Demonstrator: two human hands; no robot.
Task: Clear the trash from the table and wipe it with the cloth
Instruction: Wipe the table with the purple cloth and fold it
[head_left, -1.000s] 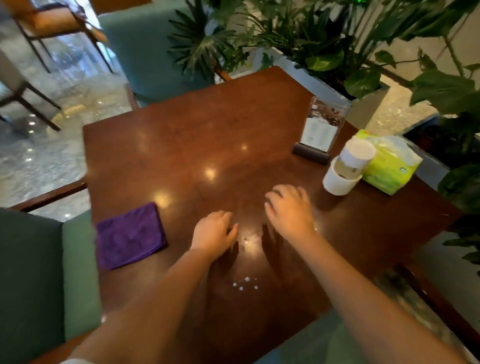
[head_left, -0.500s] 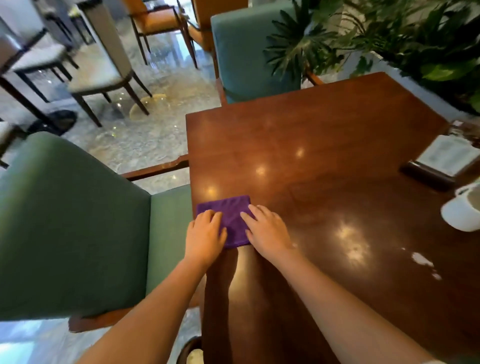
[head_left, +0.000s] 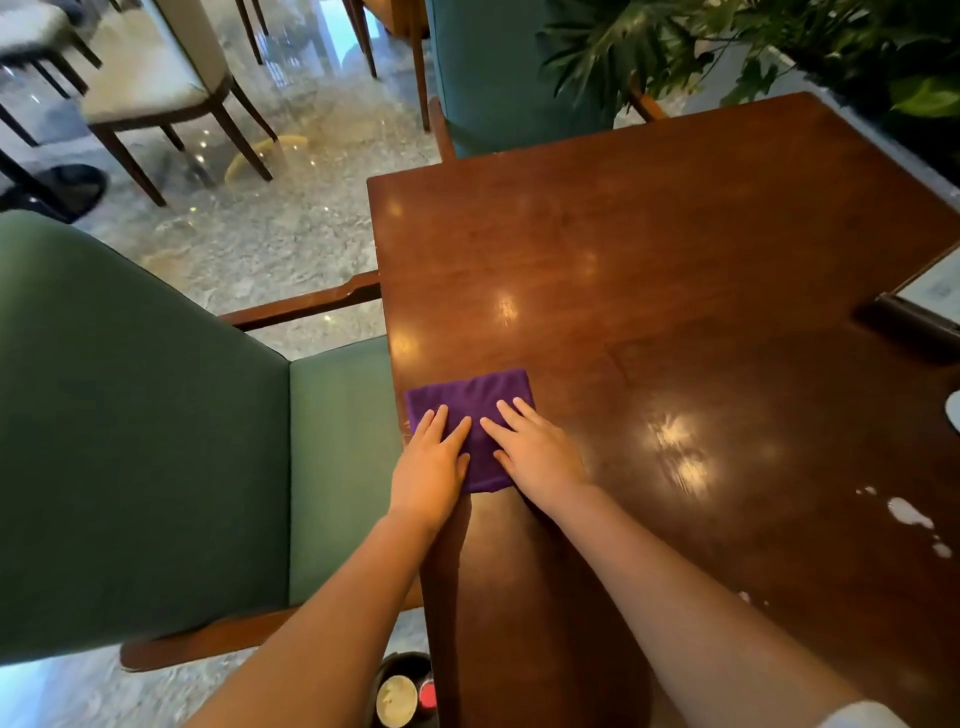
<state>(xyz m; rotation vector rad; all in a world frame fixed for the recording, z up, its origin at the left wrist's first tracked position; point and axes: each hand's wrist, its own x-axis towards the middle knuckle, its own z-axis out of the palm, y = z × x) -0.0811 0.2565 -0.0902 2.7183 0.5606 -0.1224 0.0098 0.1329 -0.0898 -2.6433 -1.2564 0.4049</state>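
glossy dark wooden table (head_left: 649, 249) | left hand (head_left: 428, 467), right hand (head_left: 537, 454) both pressing flat-fingered on folded purple cloth (head_left: 470, 395) | white spill patches (head_left: 906, 512) lying far right, right hand nearer

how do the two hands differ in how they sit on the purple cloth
The left hand lies over the folded purple cloth at its left edge, near the edge of the brown wooden table; the right hand covers the cloth's right side, further in. The left fingers point up and slightly right; the right fingers angle up-left. Both lie flat, fingers straight, pressing the cloth.
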